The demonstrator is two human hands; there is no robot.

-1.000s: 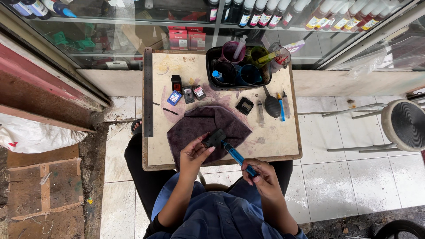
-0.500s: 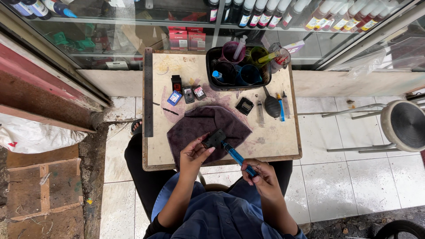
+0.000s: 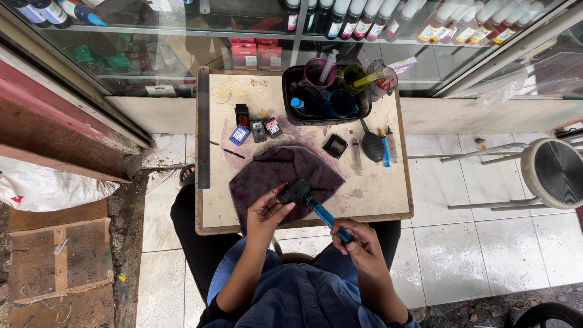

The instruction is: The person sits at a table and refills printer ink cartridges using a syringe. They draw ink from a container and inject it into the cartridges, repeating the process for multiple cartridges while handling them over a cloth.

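Left hand [image 3: 267,211] grips black cartridge [image 3: 294,190] — apparently touching blue syringe [image 3: 323,214].

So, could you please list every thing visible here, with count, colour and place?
small wooden table: one, beige, stained, centre
dark purple cloth: one, on table, near edge
black ink cartridge: one, in left hand
blue-filled syringe: one, tip at cartridge
loose cartridges: about five, black, on the table beyond the cloth
black tray of cups: one, table's far side
metal ruler: one, dark, left edge
round stool: one, right
left hand: holds cartridge
right hand: holds syringe
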